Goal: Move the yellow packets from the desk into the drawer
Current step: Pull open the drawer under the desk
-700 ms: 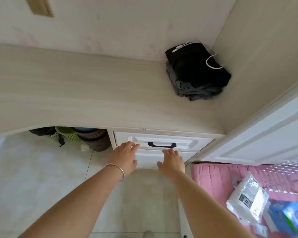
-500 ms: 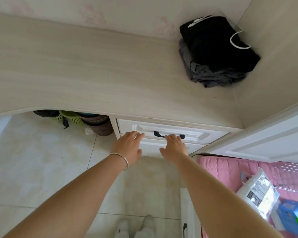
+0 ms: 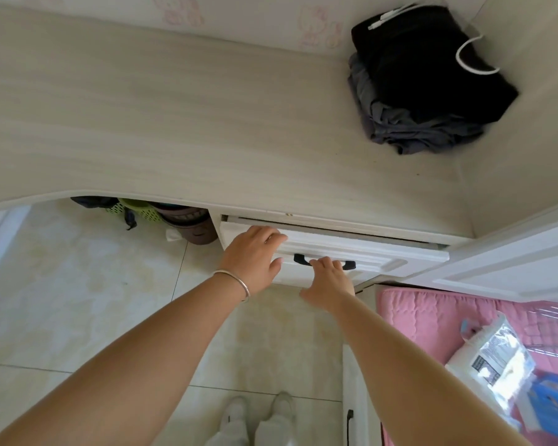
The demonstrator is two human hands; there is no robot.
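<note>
Reaching forward, both bare hands meet the white drawer [image 3: 380,252] under the desk [image 3: 174,123], which stands slightly open with a dark gap along its top edge. The left hand [image 3: 252,259], a bangle [image 3: 236,281] at its wrist, lies flat on the drawer front at ten o'clock from the right, fingers [image 3: 271,236] together and stretched out. The right hand [image 3: 331,278] has its fingers curled over the black handle [image 3: 322,261]. No yellow packets show on the desk; folded dark clothes [image 3: 429,78] lie at its two o'clock corner.
</note>
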